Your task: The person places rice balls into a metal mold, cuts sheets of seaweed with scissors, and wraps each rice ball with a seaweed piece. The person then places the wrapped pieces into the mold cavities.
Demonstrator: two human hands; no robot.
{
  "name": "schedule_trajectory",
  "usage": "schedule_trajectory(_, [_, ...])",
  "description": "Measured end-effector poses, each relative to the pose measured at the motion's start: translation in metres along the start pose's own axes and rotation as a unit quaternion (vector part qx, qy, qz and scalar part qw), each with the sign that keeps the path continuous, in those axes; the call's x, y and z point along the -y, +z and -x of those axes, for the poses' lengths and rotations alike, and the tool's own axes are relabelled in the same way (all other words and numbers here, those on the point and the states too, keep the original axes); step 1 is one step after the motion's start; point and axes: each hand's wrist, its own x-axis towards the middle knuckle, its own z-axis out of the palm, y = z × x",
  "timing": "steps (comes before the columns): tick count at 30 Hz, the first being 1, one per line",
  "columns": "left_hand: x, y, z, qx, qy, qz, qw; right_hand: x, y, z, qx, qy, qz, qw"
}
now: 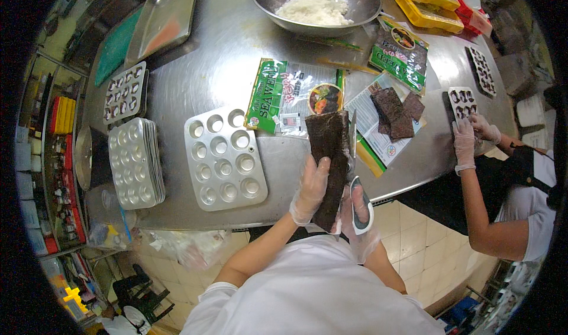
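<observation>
My left hand (312, 184), in a clear glove, is closed around a long stack of dark seaweed sheets (326, 135), held upright in front of my body at the table's near edge. My gloved right hand (362, 234) grips a pair of scissors (370, 215) with white and dark handles. The scissor blades point away from me along the right side of the sheets; whether they touch the seaweed I cannot tell. Beyond the sheets lies a green and clear seaweed package (269, 92). Cut seaweed pieces (395, 115) rest on a flattened package (378, 151) to the right.
A silver muffin tin (260, 188) and stacked tins (136, 135) stand left. Behind them are a filled tin (123, 92) and a sheet tray (177, 10). A steel bowl (266, 17) holds white rice (313, 8), a hand in it. A co-worker's hands (464, 140) touch another tin at right.
</observation>
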Motion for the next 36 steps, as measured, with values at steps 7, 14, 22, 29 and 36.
schedule_trajectory(7, [-0.001,0.007,0.002,-0.005,-0.063,0.077,0.995,0.003,0.000,0.001,-0.039,0.019,0.005,0.999])
schedule_trajectory(14, [-0.003,0.008,0.004,0.004,-0.018,0.035,0.999,0.006,-0.005,-0.003,-0.079,0.035,0.048,0.995])
schedule_trajectory(22, [0.013,-0.010,-0.003,-0.013,0.080,-0.130,0.988,0.020,-0.056,-0.023,-0.132,0.105,-0.006,0.986])
schedule_trajectory(29, [0.035,-0.044,-0.029,-0.083,0.388,-0.400,0.826,0.032,-0.084,-0.051,-0.251,-0.112,0.695,0.664])
schedule_trajectory(36, [0.024,-0.041,-0.026,-0.036,0.396,-0.398,0.826,0.071,-0.044,-0.057,-0.074,-0.123,0.372,0.917])
